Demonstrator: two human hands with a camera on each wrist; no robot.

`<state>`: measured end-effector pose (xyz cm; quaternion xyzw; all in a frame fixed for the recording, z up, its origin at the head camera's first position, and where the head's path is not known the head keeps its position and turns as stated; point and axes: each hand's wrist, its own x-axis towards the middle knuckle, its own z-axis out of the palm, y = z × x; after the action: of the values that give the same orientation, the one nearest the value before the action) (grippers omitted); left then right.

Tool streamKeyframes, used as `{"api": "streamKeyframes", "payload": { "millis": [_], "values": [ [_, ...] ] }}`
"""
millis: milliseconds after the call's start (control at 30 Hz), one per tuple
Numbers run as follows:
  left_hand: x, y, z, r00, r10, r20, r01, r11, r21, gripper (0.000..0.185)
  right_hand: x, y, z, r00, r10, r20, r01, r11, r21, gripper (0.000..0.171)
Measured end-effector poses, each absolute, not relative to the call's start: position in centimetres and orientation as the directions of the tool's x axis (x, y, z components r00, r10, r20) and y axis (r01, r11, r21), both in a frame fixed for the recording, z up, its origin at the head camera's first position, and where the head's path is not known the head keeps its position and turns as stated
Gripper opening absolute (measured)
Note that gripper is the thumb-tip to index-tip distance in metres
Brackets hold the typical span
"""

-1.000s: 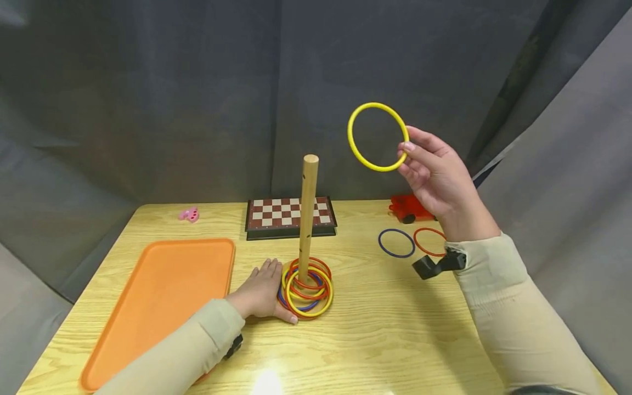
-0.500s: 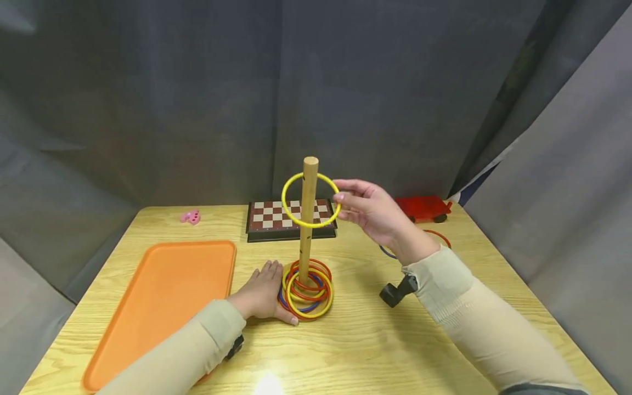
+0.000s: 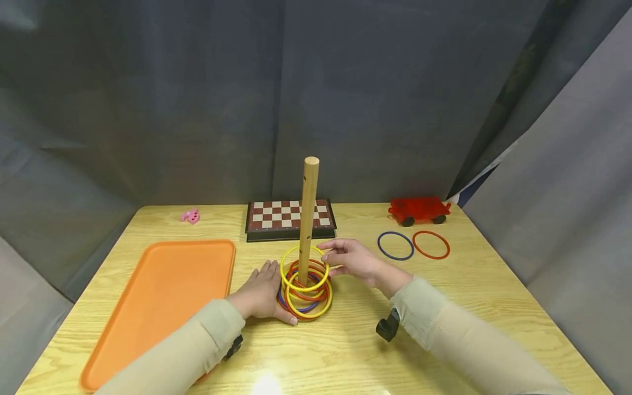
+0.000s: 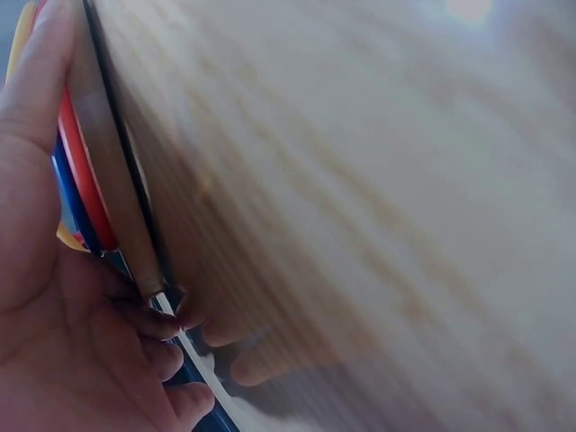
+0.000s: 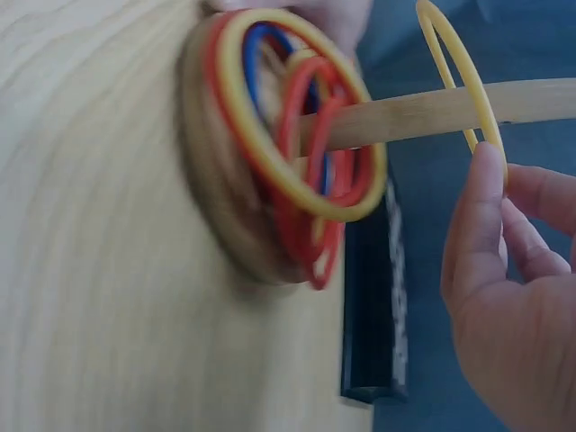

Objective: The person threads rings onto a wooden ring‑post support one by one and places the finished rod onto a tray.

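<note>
One yellow ring [image 3: 304, 268] is being pinched by the fingers [image 5: 478, 193] of the right hand [image 3: 351, 259], low around the peg [image 3: 308, 214], just above the stacked rings [image 3: 307, 296] on the base. The base's left edge is being pressed by the left hand [image 3: 261, 293], fingers lying straight, thumb against the rim. A blue ring [image 3: 395, 245] and a red ring [image 3: 431, 244] are lying flat on the tabletop [image 3: 444, 307], well apart from the peg. A tray [image 3: 163, 302] is being left untouched beside the left hand; a chessboard [image 3: 288, 216] is sitting behind the peg.
</note>
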<state>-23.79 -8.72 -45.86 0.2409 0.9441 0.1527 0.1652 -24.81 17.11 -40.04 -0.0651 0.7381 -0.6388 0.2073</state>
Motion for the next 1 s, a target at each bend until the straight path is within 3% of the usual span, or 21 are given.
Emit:
{"api": "streamKeyframes", "payload": {
  "millis": [633,1000],
  "values": [
    [-23.4,-8.7,-45.7,-0.826,0.51,-0.238,0.4,0.829,0.391,0.137,-25.0,17.6,-42.7,-0.909,-0.331,-0.254,0.174,0.253,-0.952,0.035],
    [-23.7,-8.8,-45.7,-0.824,0.523,-0.219,0.422,0.824,0.379,0.136,-26.3,23.6,-43.1,-0.963,-0.22,-0.158,0.111,0.209,-0.971,0.048]
  ]
}}
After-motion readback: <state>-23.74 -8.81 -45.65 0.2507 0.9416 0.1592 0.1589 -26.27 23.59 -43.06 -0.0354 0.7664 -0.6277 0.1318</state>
